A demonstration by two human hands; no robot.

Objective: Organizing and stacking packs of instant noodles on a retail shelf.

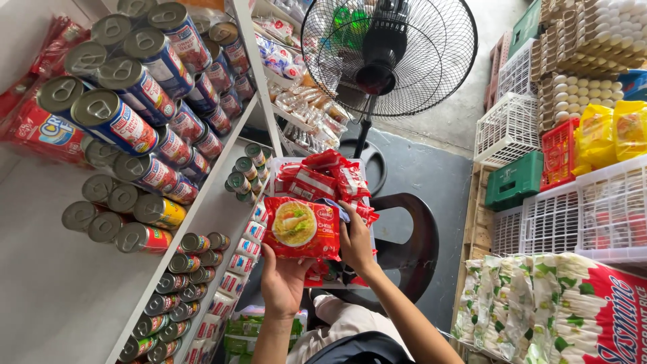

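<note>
Both hands are on one red instant noodle packet [301, 228], held up in front of the shelves. The left hand [283, 280] cups it from underneath, palm up, so the weight sits there, while the right hand [356, 244] pinches the right edge with fingers closed over it, probably to keep the floppy pack flat and facing up. So the hands are a little apart, both clamped on the same pack.

Right behind it there's a heap of matching red noodle packets [323, 176] in what looks like a white tray [280, 164], and that seems to rest on a dark plastic chair [411, 243], a handy height next to the shelving.

To the left, white shelves [202, 216] hold rows of tin cans [135, 87], ends facing out. A black standing fan [387, 50] is just beyond. Off to the right: white plastic crates [573, 216], a green crate [513, 180], egg trays [579, 40], yellow bags [610, 131] and big rice sacks [559, 307].
</note>
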